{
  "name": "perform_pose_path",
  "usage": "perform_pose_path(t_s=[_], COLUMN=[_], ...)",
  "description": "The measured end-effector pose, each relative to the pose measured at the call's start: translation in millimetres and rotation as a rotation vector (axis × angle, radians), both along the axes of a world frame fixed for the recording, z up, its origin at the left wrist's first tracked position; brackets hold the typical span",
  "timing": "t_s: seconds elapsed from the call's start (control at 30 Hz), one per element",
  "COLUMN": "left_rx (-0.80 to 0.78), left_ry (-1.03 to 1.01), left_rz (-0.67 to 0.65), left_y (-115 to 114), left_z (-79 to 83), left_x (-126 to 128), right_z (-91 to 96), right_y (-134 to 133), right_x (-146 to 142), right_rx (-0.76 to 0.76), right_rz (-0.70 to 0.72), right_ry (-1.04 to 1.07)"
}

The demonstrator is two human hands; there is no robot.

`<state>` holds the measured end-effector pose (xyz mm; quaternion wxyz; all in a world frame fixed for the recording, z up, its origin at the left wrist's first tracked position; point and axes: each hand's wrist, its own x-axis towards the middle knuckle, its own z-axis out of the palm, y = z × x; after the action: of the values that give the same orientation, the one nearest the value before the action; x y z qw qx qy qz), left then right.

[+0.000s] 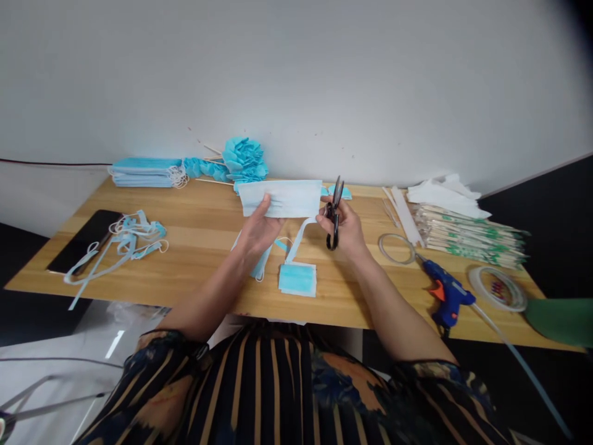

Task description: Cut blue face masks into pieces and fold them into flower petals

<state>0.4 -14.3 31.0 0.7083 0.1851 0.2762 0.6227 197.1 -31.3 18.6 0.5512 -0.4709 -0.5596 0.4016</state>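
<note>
My left hand (263,230) is closed on a flattened face mask (290,196), its thumb lying over the pale inner side. A pair of black-handled scissors (338,190) sits in my right hand (348,230), blades pointing up and away. The fingertips of that hand are also at the mask's right edge. From there a narrow strip of mask material (299,240) hangs down to the table. Below it lies a small stack of cut blue mask pieces (297,279). Another mask (262,262) is partly hidden under my left forearm.
A stack of masks (146,173) and blue mask flowers (244,161) on sticks lie along the wall. Left are a dark tablet or phone (83,238) and cut strips (134,238). Right are a blue glue gun (447,290), a tape roll (498,289) and paper-wrapped sticks (467,235).
</note>
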Motion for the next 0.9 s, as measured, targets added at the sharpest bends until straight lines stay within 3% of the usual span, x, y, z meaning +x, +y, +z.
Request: perform_pose_path(t_s=[0.17, 0.33, 0.57, 0.67, 0.9], left_rx=[0.022, 0.077, 0.065, 0.058, 0.023], left_ry=[0.010, -0.026, -0.007, 0.007, 0.072], left_rz=[0.011, 0.052, -0.078, -0.051, 0.021], left_y=[-2.9, -2.4, -10.7, -10.0, -3.6], left_z=[6.0, 4.3, -1.0, -0.2, -6.5], left_x=[1.9, 2.1, 10.7, 9.6, 4.7], right_z=[3.1, -6.7, -8.1, -5.2, -10.3], right_y=[-1.9, -6.9, -13.2, -6.8, 19.5], right_x=[-2.0, -17.0, -30.2, -19.5, 26.0], right_rx=[-0.066, -0.169, -0.191, -0.198, -0.059], right_rz=[-0.007, 0.113, 0.161, 0.117, -0.087], right_ry=[0.150, 0.308, 0.228, 0.200, 0.087])
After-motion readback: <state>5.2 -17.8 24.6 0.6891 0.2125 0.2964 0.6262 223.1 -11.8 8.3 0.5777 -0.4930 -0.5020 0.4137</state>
